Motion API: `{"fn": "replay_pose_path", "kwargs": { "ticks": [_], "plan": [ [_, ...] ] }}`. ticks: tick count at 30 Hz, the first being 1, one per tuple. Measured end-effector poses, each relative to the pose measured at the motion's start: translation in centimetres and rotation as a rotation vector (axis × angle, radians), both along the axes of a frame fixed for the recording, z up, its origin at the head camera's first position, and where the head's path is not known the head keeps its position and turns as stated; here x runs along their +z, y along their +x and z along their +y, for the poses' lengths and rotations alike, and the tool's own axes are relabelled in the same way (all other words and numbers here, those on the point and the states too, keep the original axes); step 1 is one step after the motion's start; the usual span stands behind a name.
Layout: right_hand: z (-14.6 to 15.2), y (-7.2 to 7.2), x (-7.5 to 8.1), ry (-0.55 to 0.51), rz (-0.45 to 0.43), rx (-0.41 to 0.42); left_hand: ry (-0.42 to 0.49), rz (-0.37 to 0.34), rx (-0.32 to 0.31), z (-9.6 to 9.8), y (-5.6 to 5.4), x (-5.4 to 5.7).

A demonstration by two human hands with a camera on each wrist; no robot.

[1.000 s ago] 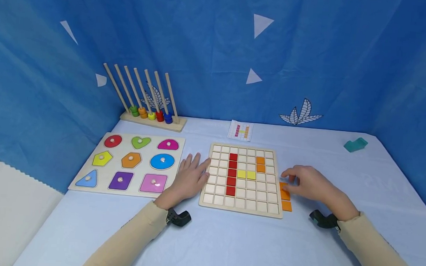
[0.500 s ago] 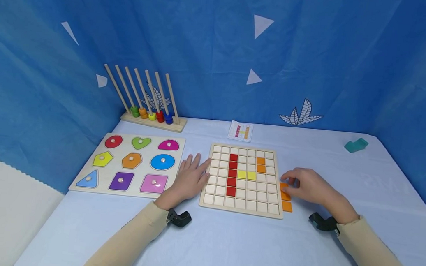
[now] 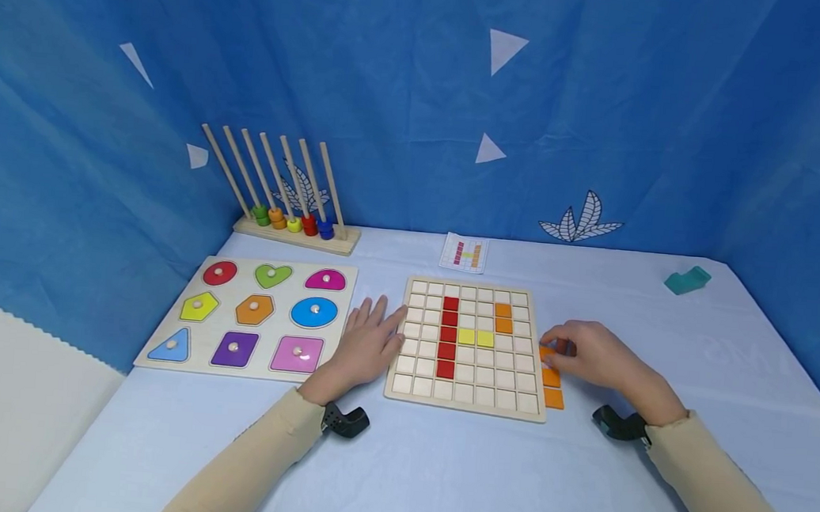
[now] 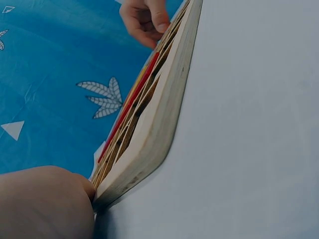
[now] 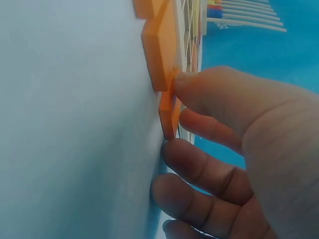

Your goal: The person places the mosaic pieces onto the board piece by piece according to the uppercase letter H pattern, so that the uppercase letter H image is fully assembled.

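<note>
My right hand [image 3: 592, 354] pinches an orange square tile [image 5: 168, 117] between thumb and fingers, just off the right edge of the wooden grid board [image 3: 464, 405]. That tile looks slightly tilted in the right wrist view. Two more orange tiles [image 3: 553, 398] lie beside the board, nearer the person. My left hand [image 3: 366, 344] lies with fingers spread, its fingertips touching the board's left edge. On the grid are a column of red tiles [image 3: 448, 334], two yellow tiles [image 3: 476, 337] and two orange tiles [image 3: 503, 318]. In the left wrist view the board [image 4: 164, 134] appears edge-on.
Behind the board lies a small pattern card [image 3: 463, 253]. A knobbed shape puzzle [image 3: 222, 290] sits at the left, with a peg stand [image 3: 343, 243] holding coloured beads behind it. A teal piece [image 3: 687, 280] lies far right. Blue cloth [image 3: 420, 114] hangs along the back.
The orange tile under my right hand has shifted and tilted slightly away from the tile beside it. My left hand and the board have stayed in place.
</note>
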State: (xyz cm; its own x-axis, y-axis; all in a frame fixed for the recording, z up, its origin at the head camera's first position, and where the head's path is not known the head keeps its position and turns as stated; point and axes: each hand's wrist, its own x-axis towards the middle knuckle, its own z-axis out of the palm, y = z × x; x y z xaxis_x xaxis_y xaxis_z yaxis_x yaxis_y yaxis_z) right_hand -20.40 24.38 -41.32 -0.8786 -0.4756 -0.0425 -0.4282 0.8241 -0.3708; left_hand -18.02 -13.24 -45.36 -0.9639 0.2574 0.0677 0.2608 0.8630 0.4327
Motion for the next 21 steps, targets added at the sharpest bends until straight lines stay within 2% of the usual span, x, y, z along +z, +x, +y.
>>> {"fn": "replay_pose_path", "kwargs": {
  "ticks": [21],
  "plan": [
    [0.24,-0.19,-0.8,-0.053,0.028,-0.003,-0.007,0.005,0.0,0.02,0.0,-0.02]
  ]
}}
